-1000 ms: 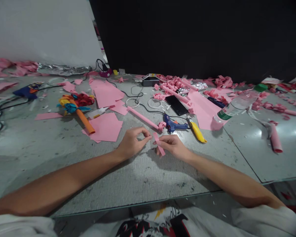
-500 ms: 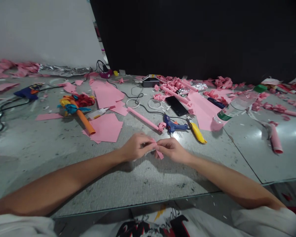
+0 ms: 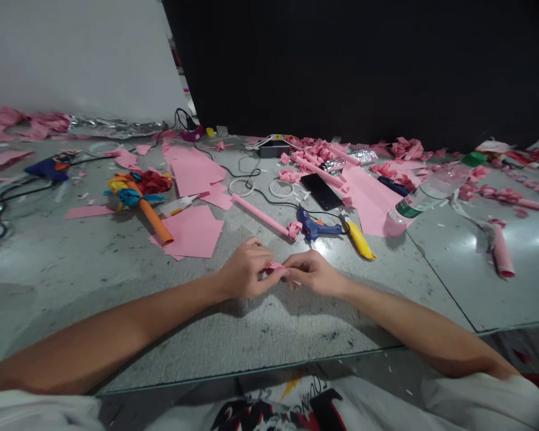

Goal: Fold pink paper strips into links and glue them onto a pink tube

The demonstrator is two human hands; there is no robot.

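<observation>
Between my two hands, close to the table's front edge, is a small piece of pink paper [image 3: 276, 266], partly hidden by the fingers. My left hand [image 3: 250, 269] pinches it from the left, and my right hand [image 3: 312, 272] grips it from the right, the fingertips meeting. Just beyond the hands lie a blue glue gun [image 3: 317, 227] and a pink paper stick with a crumpled paper flower at its end [image 3: 265, 216]. A yellow-handled tool [image 3: 360, 241] rests to the right of the glue gun.
Pink paper sheets [image 3: 193, 230] and an orange paper tube with coloured paper petals [image 3: 155, 221] lie left. A black phone [image 3: 321, 191], a tilted-looking plastic bottle [image 3: 424, 197] and a pink paper roll [image 3: 503, 254] are right. Cables cross the table; a black panel [image 3: 363, 72] stands behind.
The pink paper has been turned or folded between my fingers; its lower strip now shows less. My left hand's fingers have curled over more, and both hands stay in nearly the same place.
</observation>
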